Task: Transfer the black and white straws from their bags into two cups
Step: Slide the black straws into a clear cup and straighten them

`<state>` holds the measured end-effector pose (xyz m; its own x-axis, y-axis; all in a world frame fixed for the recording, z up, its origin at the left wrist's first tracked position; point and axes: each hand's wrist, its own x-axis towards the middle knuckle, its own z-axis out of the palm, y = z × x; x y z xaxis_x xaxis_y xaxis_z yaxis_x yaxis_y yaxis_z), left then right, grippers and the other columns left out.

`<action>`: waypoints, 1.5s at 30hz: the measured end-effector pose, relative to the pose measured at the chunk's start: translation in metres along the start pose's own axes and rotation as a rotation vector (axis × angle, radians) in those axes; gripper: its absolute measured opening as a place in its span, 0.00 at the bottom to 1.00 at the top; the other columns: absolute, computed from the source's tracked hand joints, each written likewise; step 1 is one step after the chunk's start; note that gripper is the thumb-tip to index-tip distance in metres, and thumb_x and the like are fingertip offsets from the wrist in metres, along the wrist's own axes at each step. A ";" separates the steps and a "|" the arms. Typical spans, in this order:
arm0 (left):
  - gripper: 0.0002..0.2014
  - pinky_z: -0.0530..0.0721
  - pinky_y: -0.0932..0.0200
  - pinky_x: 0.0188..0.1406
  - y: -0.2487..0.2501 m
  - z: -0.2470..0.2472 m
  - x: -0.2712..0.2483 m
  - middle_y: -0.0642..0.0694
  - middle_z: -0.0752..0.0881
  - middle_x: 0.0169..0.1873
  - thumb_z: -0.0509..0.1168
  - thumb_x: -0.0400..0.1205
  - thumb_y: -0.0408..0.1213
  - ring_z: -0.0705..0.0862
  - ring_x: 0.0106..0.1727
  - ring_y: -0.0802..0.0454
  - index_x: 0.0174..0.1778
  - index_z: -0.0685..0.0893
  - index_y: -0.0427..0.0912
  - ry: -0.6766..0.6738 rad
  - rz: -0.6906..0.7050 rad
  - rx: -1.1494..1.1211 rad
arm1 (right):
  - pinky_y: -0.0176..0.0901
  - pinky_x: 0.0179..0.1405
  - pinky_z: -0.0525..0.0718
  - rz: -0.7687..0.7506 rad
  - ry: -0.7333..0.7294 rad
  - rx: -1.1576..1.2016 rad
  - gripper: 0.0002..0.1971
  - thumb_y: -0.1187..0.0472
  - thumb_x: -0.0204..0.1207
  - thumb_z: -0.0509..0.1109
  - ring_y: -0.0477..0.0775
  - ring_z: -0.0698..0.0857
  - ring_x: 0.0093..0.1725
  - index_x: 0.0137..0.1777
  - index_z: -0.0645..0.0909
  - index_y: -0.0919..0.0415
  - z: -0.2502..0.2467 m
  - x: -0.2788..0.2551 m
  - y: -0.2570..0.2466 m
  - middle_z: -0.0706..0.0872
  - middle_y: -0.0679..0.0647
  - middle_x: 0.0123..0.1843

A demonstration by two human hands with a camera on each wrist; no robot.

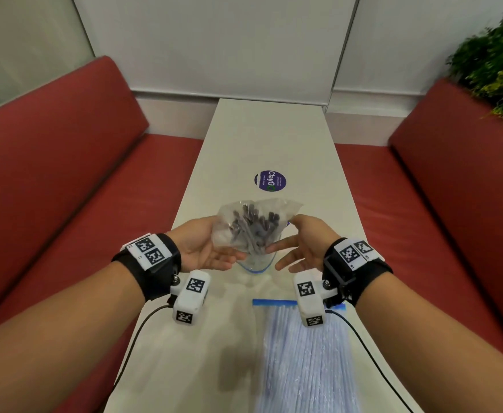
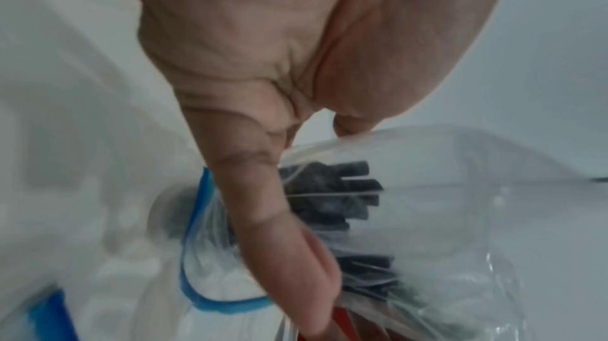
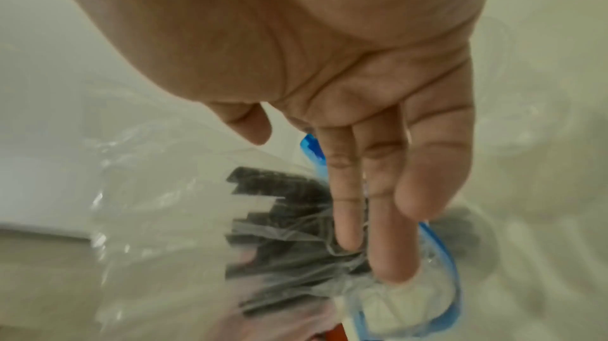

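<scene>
A clear zip bag (image 1: 229, 216) of black straws (image 1: 254, 231) hangs above the white table (image 1: 259, 138), held between both hands. Its blue-rimmed mouth (image 1: 257, 267) points down and toward me. My left hand (image 1: 223, 242) pinches the bag's left side, with the thumb on the far side and the fingers (image 2: 263, 216) lying along it. My right hand (image 1: 286, 242) presses straight fingers (image 3: 388, 216) against the bag's (image 3: 157, 216) right side, thumb apart from it. In both wrist views the black straws (image 2: 329, 198) (image 3: 279, 203) show through the plastic. A second zip bag of white straws (image 1: 303, 359) lies flat near me.
Faint clear plastic shapes (image 3: 526, 125) stand on the table beside the bag; I cannot tell what they are. A round purple sticker (image 1: 270, 180) sits mid-table. Red benches (image 1: 50, 189) (image 1: 453, 204) flank the table, and a plant (image 1: 494, 64) is at the far right.
</scene>
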<state>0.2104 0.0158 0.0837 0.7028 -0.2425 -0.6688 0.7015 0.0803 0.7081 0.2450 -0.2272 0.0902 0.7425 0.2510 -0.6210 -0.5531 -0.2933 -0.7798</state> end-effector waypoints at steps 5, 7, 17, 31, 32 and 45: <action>0.14 0.89 0.53 0.31 -0.007 -0.006 -0.011 0.37 0.91 0.48 0.65 0.87 0.39 0.84 0.30 0.47 0.67 0.81 0.60 0.073 0.236 0.205 | 0.46 0.40 0.84 -0.205 0.129 -0.317 0.16 0.60 0.80 0.63 0.59 0.88 0.39 0.66 0.77 0.48 0.001 -0.002 0.003 0.91 0.55 0.50; 0.23 0.88 0.55 0.32 -0.009 -0.004 -0.009 0.41 0.87 0.46 0.72 0.82 0.34 0.83 0.35 0.50 0.70 0.79 0.60 0.105 0.314 0.491 | 0.39 0.42 0.82 -0.349 0.146 -0.461 0.16 0.58 0.79 0.71 0.54 0.86 0.45 0.66 0.81 0.50 0.005 -0.001 0.005 0.88 0.51 0.50; 0.21 0.79 0.58 0.35 0.030 0.013 0.011 0.50 0.87 0.36 0.59 0.89 0.53 0.77 0.28 0.59 0.65 0.90 0.45 0.486 0.591 0.821 | 0.62 0.64 0.84 -0.520 0.332 -0.520 0.20 0.51 0.88 0.56 0.67 0.89 0.59 0.71 0.82 0.58 0.008 0.016 -0.012 0.87 0.62 0.68; 0.13 0.73 0.60 0.28 0.075 0.015 -0.080 0.56 0.78 0.20 0.63 0.89 0.47 0.72 0.21 0.61 0.43 0.91 0.56 0.689 1.072 0.483 | 0.35 0.51 0.82 -1.038 0.471 -0.255 0.13 0.53 0.86 0.64 0.42 0.85 0.45 0.55 0.89 0.56 0.021 -0.056 -0.076 0.92 0.48 0.52; 0.13 0.73 0.61 0.28 0.073 0.013 -0.091 0.56 0.79 0.19 0.64 0.89 0.47 0.72 0.20 0.64 0.41 0.90 0.56 0.716 1.090 0.496 | 0.34 0.48 0.81 -1.066 0.446 -0.257 0.13 0.55 0.86 0.63 0.38 0.84 0.41 0.52 0.89 0.57 0.026 -0.062 -0.078 0.93 0.48 0.49; 0.11 0.81 0.62 0.25 -0.107 -0.065 -0.060 0.50 0.89 0.27 0.69 0.86 0.40 0.82 0.24 0.58 0.44 0.91 0.38 0.417 0.156 0.747 | 0.43 0.33 0.86 -0.429 -0.223 -0.741 0.11 0.55 0.84 0.64 0.47 0.81 0.24 0.41 0.83 0.54 0.096 -0.026 0.067 0.88 0.47 0.32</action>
<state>0.1007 0.0850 0.0330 0.8731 0.1036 -0.4764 0.4347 -0.6079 0.6645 0.1522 -0.1645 0.0467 0.6962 0.6277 -0.3483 0.2004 -0.6359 -0.7453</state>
